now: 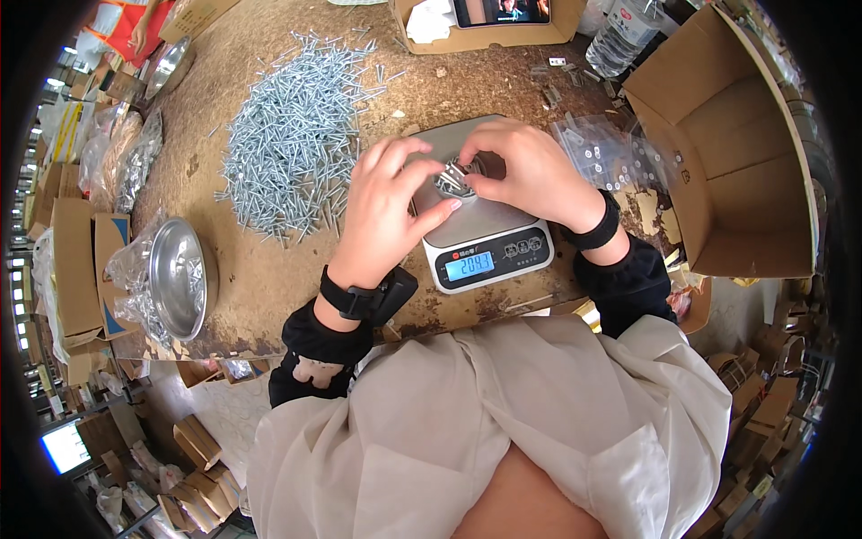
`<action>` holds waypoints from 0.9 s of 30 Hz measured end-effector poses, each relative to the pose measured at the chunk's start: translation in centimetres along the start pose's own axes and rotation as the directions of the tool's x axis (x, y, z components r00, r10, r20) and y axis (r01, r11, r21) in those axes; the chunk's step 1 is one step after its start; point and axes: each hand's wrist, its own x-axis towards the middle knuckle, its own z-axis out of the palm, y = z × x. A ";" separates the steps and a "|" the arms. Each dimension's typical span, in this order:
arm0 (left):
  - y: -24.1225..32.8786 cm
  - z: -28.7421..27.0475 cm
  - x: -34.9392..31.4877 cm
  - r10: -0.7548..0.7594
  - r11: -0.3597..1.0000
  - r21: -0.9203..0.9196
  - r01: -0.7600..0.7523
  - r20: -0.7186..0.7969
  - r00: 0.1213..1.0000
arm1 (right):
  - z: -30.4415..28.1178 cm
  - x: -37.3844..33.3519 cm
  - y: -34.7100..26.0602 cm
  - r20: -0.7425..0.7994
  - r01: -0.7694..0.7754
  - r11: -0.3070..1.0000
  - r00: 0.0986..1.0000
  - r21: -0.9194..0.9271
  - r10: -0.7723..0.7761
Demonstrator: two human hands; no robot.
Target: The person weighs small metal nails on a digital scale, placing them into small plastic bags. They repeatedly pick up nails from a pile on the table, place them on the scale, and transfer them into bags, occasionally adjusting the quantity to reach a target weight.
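I hold a small bundle of screws [453,178] over the middle of the digital scale [476,235], just above its steel platform. My left hand [388,208] closes on the bundle from the 9 o'clock side, thumb under and fingers curled over. My right hand [532,171] pinches it from 3 o'clock. Both hands are closed on the screws; I cannot tell if a thin bag is around them.

I think the main risk is a false weight: my fingers seem to rest on the platform, so the lit display at 6 o'clock may count their pressure. Also the bundle is loose, so some screws can slip out and roll off the platform.

At 10 o'clock the big pile of screws [292,135] lies on the worn table [269,278], near the scale. A clear plastic bag [606,154] lies at 2 o'clock, and an open cardboard box [727,153] behind it. A metal bowl [178,277] sits at 8 o'clock at the table edge, where my left elbow could push it down.
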 end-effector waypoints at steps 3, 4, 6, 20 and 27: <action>0.3 0.2 0.1 0.045 0.998 0.037 -0.045 0.010 0.999 | 0.0 -0.1 0.0 0.006 -0.003 1.000 1.000 0.016 0.003; 0.4 0.3 0.1 0.047 0.999 0.021 -0.047 0.007 0.999 | -0.1 -0.1 -0.1 0.006 -0.004 1.000 1.000 0.009 0.004; 0.6 0.6 0.2 0.022 0.998 -0.065 -0.021 0.011 1.000 | -0.2 -0.2 -0.2 0.005 -0.005 1.000 1.000 -0.004 0.005; 1.5 0.8 0.2 -0.111 0.843 -0.523 0.122 0.053 0.992 | -1.2 -0.4 -0.4 0.024 -0.005 0.990 1.000 0.138 0.002; 1.3 0.1 -0.2 -0.156 0.873 -0.484 0.062 -0.158 0.975 | -4.0 0.0 4.5 -0.443 -0.147 0.989 0.887 -0.006 0.129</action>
